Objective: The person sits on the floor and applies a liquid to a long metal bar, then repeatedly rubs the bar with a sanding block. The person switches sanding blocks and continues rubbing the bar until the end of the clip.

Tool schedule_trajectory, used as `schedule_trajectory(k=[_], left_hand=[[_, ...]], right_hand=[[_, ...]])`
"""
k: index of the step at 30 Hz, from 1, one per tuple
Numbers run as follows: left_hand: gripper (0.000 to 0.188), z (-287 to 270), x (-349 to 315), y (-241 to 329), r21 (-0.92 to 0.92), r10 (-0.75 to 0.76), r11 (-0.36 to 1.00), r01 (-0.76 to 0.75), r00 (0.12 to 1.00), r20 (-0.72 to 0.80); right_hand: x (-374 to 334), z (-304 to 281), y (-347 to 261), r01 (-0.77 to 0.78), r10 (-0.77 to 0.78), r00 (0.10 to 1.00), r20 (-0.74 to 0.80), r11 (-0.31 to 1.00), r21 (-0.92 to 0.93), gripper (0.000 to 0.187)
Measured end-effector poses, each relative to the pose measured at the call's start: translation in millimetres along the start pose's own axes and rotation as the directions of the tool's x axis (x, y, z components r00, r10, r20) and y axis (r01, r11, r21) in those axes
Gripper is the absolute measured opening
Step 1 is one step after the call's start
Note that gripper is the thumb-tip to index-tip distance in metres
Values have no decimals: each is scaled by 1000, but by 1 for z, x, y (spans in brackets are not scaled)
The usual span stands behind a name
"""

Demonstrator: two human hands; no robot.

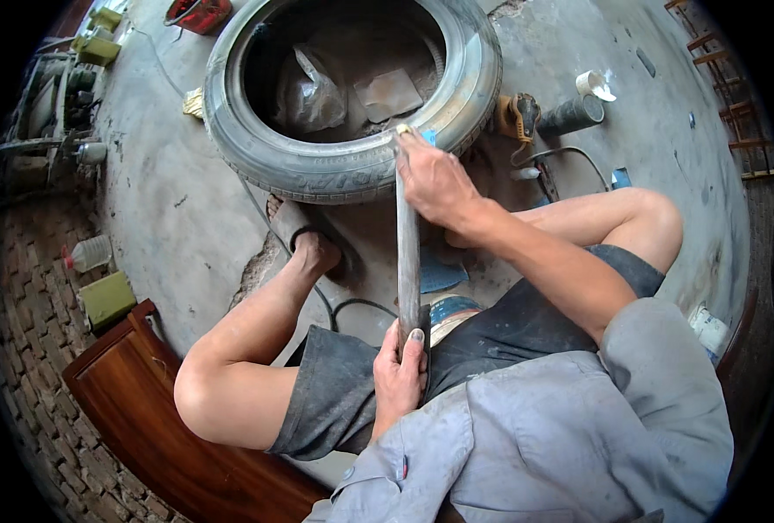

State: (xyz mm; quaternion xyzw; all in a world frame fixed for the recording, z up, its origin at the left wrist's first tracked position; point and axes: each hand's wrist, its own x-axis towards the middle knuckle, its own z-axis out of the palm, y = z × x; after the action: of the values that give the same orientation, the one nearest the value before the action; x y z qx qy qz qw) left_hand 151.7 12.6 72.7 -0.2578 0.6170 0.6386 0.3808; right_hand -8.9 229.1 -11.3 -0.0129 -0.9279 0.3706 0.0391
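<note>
A long, narrow grey bar [409, 253] runs upright from my lap to the rim of a tyre [230, 113] lying flat on the floor. My left hand [397, 379] is closed round the bar's lower end, thumb on top. Up at the far end, my right hand [439, 179] is closed around the bar beside the tyre wall. A small blue piece [429, 137], like sandpaper, pokes out by its fingers; the fingers hide most of it. Between my legs lies a larger blue sheet [442, 275].
Inside the tyre are a clear plastic bag [317, 100] and a flat square piece [388, 94]. To its right lie a yellow-and-black power tool [519, 118], a dark cylinder [572, 116] and a white cup [593, 84]. A wooden panel [134, 379] stands at my left.
</note>
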Motion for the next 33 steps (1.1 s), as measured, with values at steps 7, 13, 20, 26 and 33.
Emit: schedule_trajectory(k=[7,13,20,26,33], left_hand=[[43,-2,2,-4,-6,-8,1000,8,1000,1],[44,-4,0,-2,-38,-45,998,45,999,5],[44,-3,4,-5,45,69,997,-69,998,5],[42,-5,2,-9,103,47,994,-43,998,-43],[43,-4,5,-14,108,99,990,-94,994,-36]], right_hand=[[-28,-1,-15,42,-43,999,-30,999,-23,42],[-48,1,-28,180,-179,984,22,979,-100,44],[12,2,-8,-31,31,1000,-6,1000,-8,36],[-16,3,-17,68,-69,997,-28,997,-19,37],[-45,-1,-25,186,-186,983,-2,983,11,38]])
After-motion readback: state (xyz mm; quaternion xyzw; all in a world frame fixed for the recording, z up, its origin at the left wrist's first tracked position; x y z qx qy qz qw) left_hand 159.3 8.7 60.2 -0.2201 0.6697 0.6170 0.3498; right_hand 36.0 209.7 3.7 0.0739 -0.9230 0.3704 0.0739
